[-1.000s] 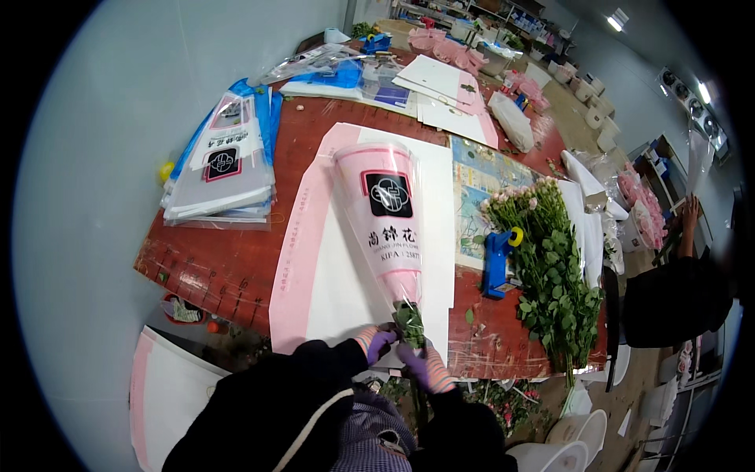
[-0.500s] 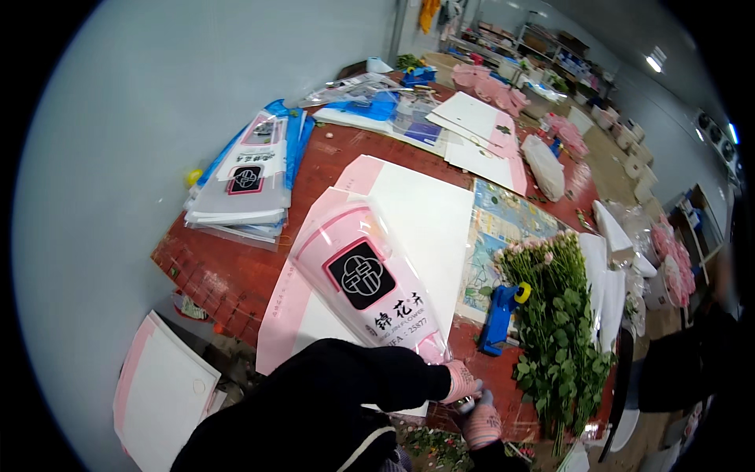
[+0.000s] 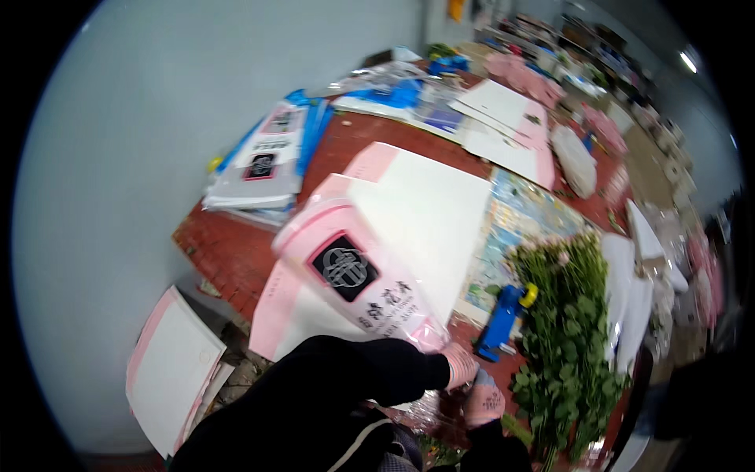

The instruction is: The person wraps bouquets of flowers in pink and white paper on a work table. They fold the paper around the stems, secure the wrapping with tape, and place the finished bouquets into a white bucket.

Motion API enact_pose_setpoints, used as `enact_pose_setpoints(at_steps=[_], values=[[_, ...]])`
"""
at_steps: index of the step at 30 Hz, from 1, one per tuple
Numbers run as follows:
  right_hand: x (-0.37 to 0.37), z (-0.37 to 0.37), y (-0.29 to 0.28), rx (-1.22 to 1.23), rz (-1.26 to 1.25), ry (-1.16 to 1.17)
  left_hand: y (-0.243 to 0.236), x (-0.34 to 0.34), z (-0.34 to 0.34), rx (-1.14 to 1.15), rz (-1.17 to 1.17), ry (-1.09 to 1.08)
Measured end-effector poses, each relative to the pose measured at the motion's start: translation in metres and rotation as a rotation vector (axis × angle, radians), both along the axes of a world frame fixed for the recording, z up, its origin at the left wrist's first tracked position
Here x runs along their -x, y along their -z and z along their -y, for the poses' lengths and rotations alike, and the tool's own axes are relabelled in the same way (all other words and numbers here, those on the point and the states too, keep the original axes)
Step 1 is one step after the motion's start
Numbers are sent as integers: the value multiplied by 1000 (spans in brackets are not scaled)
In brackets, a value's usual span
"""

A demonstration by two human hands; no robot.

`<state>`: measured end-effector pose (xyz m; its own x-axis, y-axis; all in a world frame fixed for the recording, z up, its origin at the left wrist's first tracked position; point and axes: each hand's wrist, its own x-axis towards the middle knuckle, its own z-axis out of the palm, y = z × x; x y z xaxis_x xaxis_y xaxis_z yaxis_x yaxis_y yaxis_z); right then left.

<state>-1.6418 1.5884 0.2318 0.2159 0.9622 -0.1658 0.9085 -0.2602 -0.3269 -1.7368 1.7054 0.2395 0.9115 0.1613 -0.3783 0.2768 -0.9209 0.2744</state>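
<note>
A pink wrapped bouquet cone (image 3: 342,267) in clear plastic, with a black square emblem, lies slanted over white sheets with pink borders (image 3: 417,212). My left hand (image 3: 460,366), in a pink striped glove, is closed round the cone's narrow lower end. Just below and right of it, my right hand (image 3: 484,401) is closed and blurred; what its fingertips grip is hidden. A blue tape dispenser (image 3: 499,322) stands above the hands, beside a bunch of pale pink roses with leafy stems (image 3: 562,338).
Plastic sleeves (image 3: 259,165) are stacked at the red table's (image 3: 212,244) left end, near a wall. Sheets and bags (image 3: 503,118) cover the far side. More pink-edged sheets (image 3: 169,358) lie lower left. A co-worker's dark sleeve (image 3: 692,401) shows at right.
Over the last second my hands shifted right and the cone's wide top swung down-left, tilting it further. The view has also moved and is now blurrier.
</note>
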Motion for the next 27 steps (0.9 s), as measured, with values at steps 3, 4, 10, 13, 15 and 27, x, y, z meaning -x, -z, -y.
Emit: enact_pose_setpoints(at_steps=[3,4,10,13,15,27], values=[[-35,5,62,-389,-8,-192,15,-9,-12,104,1,26],[-24,-9,32,-272,118,-215,-5,-5,-20,154,-91,-15],[-49,-28,-12,-193,205,-31,18,-24,-19,111,-75,-192],[-92,-45,-8,-245,-180,274,22,-32,-16,184,-119,-216],[-119,-47,27,-156,-809,524,25,-45,-4,166,-95,-155],[-4,48,122,-512,-287,638,14,-47,-7,154,-77,-58]])
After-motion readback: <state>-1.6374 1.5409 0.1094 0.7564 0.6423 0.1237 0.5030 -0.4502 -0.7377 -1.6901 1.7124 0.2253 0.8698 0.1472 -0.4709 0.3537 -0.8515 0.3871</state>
